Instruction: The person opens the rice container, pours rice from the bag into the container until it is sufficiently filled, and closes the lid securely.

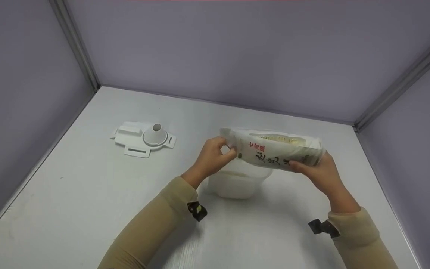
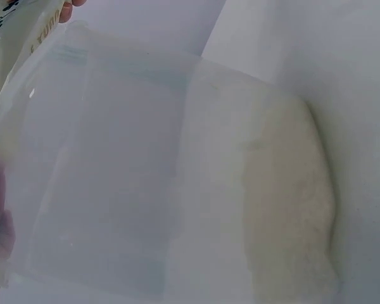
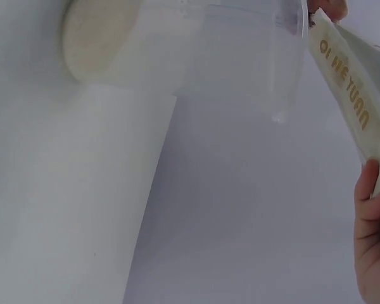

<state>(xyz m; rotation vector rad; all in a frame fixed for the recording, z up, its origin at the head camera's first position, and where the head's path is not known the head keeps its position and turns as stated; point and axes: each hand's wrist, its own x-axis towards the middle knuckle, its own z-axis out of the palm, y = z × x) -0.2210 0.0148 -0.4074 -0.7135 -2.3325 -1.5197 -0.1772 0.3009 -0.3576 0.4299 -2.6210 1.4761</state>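
A white printed rice bag (image 1: pixel 267 151) is held on its side, tilted down to the left, above a translucent plastic container (image 1: pixel 237 185). My left hand (image 1: pixel 211 157) pinches the bag's left end, which overlaps the container's top. Around the right end grips my right hand (image 1: pixel 321 172), thumb lying on the printed front. Through a clear window on the upper side, pale contents (image 1: pixel 284 139) show. In the left wrist view, pale rice-like grain (image 2: pixel 291 202) fills the bottom of the container. The bag's lower left corner hides part of the container's opening.
A flat white plastic lid (image 1: pixel 129 139) with slotted tabs and a cone-shaped spout (image 1: pixel 156 134) lies on the white table (image 1: pixel 88 209), left of the container. Grey panels (image 1: pixel 215 48) rise behind the table and along both sides.
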